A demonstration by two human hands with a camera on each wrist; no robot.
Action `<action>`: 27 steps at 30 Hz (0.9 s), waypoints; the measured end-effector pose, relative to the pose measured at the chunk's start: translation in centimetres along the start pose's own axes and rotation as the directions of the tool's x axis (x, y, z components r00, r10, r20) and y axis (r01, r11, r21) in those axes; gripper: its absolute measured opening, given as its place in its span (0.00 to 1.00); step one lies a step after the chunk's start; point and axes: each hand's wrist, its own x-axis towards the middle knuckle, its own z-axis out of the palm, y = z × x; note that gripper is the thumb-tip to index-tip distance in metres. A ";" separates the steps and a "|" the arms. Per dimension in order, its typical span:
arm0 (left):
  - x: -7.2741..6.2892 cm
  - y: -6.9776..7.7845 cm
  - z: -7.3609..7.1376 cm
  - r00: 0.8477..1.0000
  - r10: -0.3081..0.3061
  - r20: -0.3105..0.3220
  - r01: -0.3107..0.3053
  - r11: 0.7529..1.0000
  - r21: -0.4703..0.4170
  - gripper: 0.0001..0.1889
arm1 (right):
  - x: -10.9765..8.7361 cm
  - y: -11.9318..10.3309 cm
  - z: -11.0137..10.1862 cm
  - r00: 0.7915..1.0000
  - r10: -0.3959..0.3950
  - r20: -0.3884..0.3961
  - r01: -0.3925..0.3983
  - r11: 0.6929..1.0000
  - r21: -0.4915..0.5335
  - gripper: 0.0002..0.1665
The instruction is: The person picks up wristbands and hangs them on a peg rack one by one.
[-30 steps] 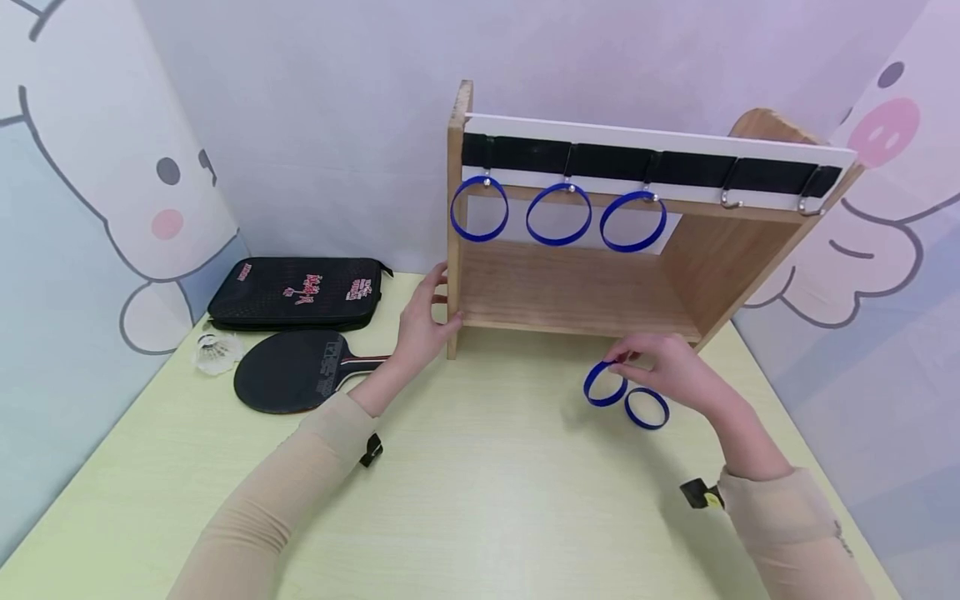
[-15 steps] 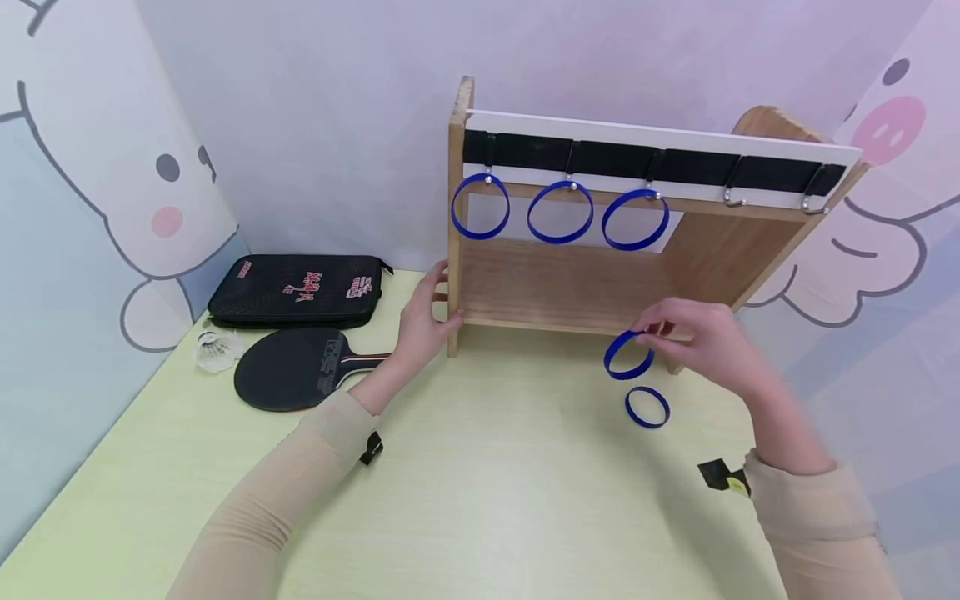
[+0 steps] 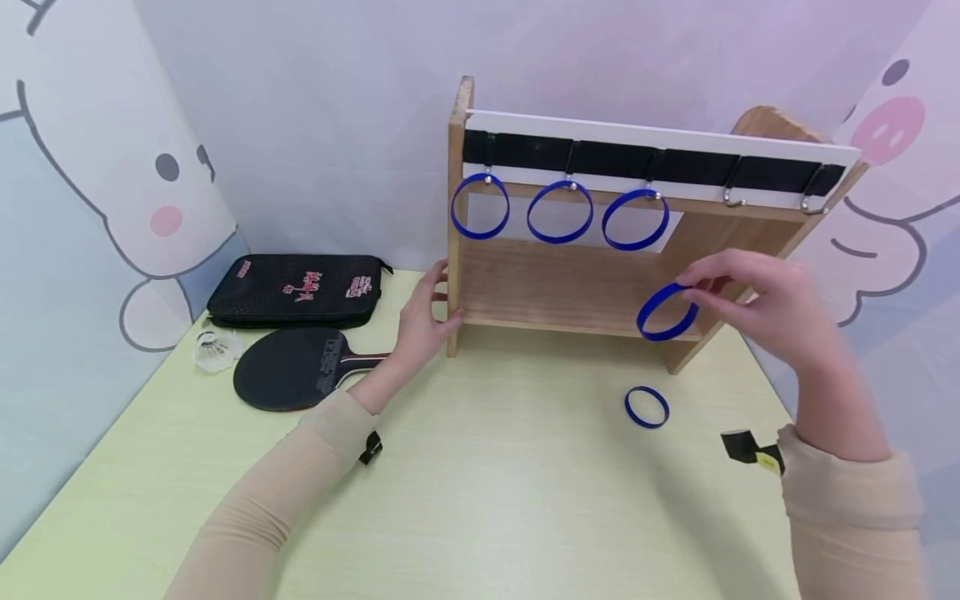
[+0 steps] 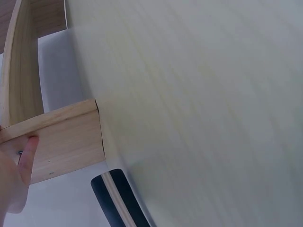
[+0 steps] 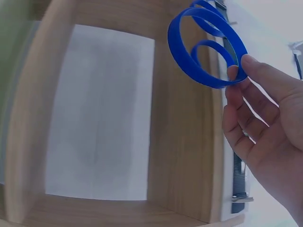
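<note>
In the head view my left hand (image 3: 426,323) holds the left side panel of a wooden rack (image 3: 570,283), thumb at its front edge. Part of its fingers is hidden behind the panel. My right hand (image 3: 765,304) pinches a blue ring (image 3: 667,313) between thumb and fingers, in front of the rack's lower right part. The right wrist view shows this blue ring (image 5: 182,52) by the fingertips. Three more blue rings (image 3: 480,237) hang from the left hooks. The two right hooks (image 3: 731,202) carry nothing. Another blue ring (image 3: 647,407) lies on the table.
A table tennis bat (image 3: 285,371) lies left of the rack, its handle by my left wrist. Behind it is a black zipped case (image 3: 296,292), with a shuttlecock (image 3: 217,352) alongside. Walls with cartoon prints stand behind and beside the table (image 3: 487,500).
My right hand has lifted the pinched ring off the tabletop area, up and to the right, toward the rack's right side. The left hand stays on the panel.
</note>
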 end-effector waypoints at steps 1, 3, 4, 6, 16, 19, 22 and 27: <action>0.0 0.0 0.0 1.000 -0.001 0.001 0.001 1.000 0.000 0.43 | 0.2 0.0 -0.4 1.000 -0.008 -0.014 0.008 1.000 0.002 0.12; 0.0 0.0 0.0 1.000 -0.005 0.005 0.005 1.000 -0.001 0.43 | 0.6 0.0 -1.2 0.999 -0.017 -0.041 0.017 1.000 0.003 0.13; 0.0 0.0 0.0 1.000 -0.007 0.007 0.007 1.000 -0.003 0.43 | 0.7 -0.1 -1.5 0.998 -0.017 -0.057 0.017 1.000 -0.002 0.12; 0.0 0.0 0.0 1.000 -0.012 0.009 0.012 1.000 -0.005 0.43 | 1.1 -0.1 -2.2 0.994 -0.008 -0.105 0.007 1.000 -0.015 0.09; 0.0 0.1 0.0 1.000 -0.012 0.008 0.012 1.000 -0.003 0.43 | 2.5 -0.2 -4.3 0.949 0.109 -0.295 -0.142 0.986 -0.092 0.09; 0.0 0.0 0.0 1.000 -0.005 0.004 0.005 1.000 0.001 0.43 | 2.5 0.4 -4.5 0.912 0.195 -0.361 -0.245 0.964 -0.098 0.09; 0.0 0.0 0.0 1.000 0.001 0.001 -0.001 1.000 0.002 0.43 | 2.4 0.9 -4.5 0.868 0.286 -0.406 -0.343 0.936 -0.074 0.11; 0.0 -0.1 0.0 1.000 0.006 -0.001 -0.006 1.000 0.002 0.43 | 2.4 1.5 -4.5 0.814 0.368 -0.448 -0.431 0.902 -0.042 0.12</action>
